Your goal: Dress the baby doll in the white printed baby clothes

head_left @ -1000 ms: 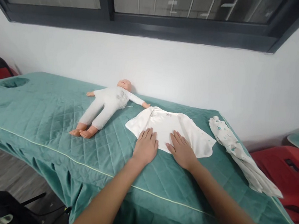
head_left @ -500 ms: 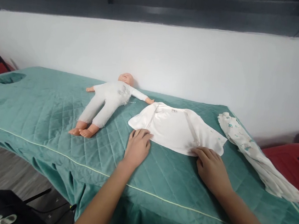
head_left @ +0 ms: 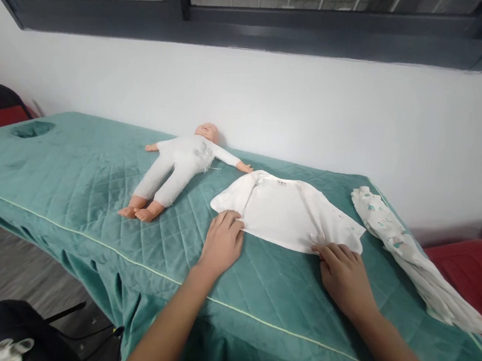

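Observation:
A small white shirt (head_left: 281,210) lies spread on the green quilted bed cover, its neck label toward the wall. My left hand (head_left: 223,239) pinches the shirt's near edge at its left side, fingers closed. At the right side of that edge, my right hand (head_left: 343,271) has its thumb and fingers closed on the cloth. A doll (head_left: 180,160) in a white body lies on its back to the left, one hand close to the shirt's upper left corner. On the right rests a long patterned white garment (head_left: 409,253).
The green bed (head_left: 85,187) has a face hole (head_left: 33,129) at its far left. Behind it stands a white wall with a dark window frame. A red chair (head_left: 468,270) is at the right, and a black chair (head_left: 10,328) at the lower left.
The view has shifted slightly, so the scene sits a little lower and further right. Both hands remain at the shirt's near edge; the shirt, doll and garment have not visibly moved on the bed.

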A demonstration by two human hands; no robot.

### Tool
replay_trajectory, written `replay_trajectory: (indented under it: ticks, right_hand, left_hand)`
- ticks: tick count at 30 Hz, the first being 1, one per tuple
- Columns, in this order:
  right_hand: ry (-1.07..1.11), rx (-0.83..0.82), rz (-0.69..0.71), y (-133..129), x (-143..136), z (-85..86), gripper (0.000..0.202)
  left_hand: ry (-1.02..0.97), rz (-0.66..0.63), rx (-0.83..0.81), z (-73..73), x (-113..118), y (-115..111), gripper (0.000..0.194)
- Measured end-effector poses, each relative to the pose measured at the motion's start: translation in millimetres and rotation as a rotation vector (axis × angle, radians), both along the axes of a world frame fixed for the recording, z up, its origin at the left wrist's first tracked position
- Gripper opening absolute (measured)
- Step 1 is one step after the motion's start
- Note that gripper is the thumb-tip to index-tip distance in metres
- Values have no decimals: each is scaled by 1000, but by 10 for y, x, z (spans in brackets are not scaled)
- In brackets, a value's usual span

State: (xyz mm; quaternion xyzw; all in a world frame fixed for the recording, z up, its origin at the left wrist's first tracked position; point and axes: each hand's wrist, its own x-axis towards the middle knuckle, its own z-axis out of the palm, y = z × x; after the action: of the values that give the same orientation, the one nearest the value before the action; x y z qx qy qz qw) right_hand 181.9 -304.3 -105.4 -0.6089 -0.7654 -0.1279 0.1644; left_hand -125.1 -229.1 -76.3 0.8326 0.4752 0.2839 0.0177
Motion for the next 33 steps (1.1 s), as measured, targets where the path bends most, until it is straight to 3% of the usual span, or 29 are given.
replay_trajectory:
  ticks: [4,7,10,13,16,19,22,27,33]
  right_hand:
    - [77,21,13,18,-50,54,34]
    - [248,18,46,220,-230,133,35]
    - [407,-53,56,678,-496,194,38]
    - [485,-97,50,1331,-757,228,43]
    - [493,-135,24,1950,-960,240,44]
    - [487,-148,-2,2310,-1101,211,44]
    - [459,-161,17,2375,-1184,156,43]
    - [377,-217,143,2249,-1226,129,36]
    - [319,-244,170,2231,-1265,163,32]
  left_hand:
    - [-90,-13,8,-22,-3,24,14]
    - [-207,108,18,-77,-10,100,17]
    - [-288,340,13,-128,-18,171,15]
    - [-271,504,-15,-136,-19,201,25]
    - [-248,574,-20,-113,-17,202,34]
    - [-230,596,-29,-93,-16,212,37]
    - [-220,644,-61,-88,-4,249,40]
    - [-285,749,-78,-99,38,336,40]
    - [-418,710,-35,-123,58,423,22]
